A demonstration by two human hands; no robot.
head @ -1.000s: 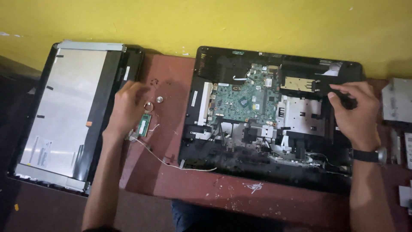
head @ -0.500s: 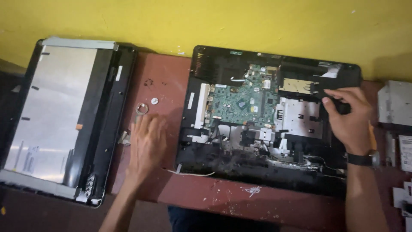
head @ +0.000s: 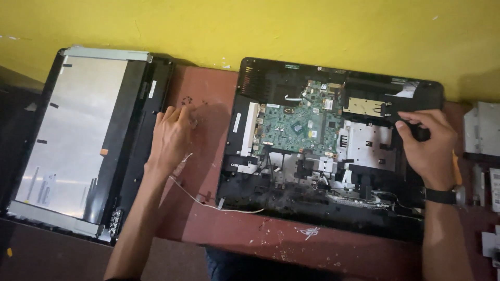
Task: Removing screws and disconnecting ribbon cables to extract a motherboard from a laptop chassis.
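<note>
Now, left hand [head: 171, 136]: palm down on the bare reddish-brown tabletop [head: 208, 156], fingers bent and pressing the surface; whether it has hold of anything under the fingertips cannot be told.
Just beyond the left fingertips: a few small dark screws [head: 186, 100] lie scattered on the wood.
Under and behind the left palm: a thin pale wire [head: 208, 204] trails toward the person and runs on to the computer's lower edge.
Outward of the left hand: a detached flat display panel with a grey metal back and black frame [head: 78, 140], lying flat, its edge just beside the knuckles.
Right hand [head: 429, 148]: fingers curled closed around a small black object [head: 421, 132], too hidden to name, pressed down inside the casing.
Beneath the right grip: the opened black all-in-one computer casing [head: 291, 70], lying flat on the table.
Inward of the right grip: a silver metal shield plate [head: 364, 143], then the green circuit board [head: 297, 125].
Just above the right fingertips: a gold-coloured rectangular plate [head: 364, 106].
Right wrist: a black wristwatch [head: 442, 196].
</note>
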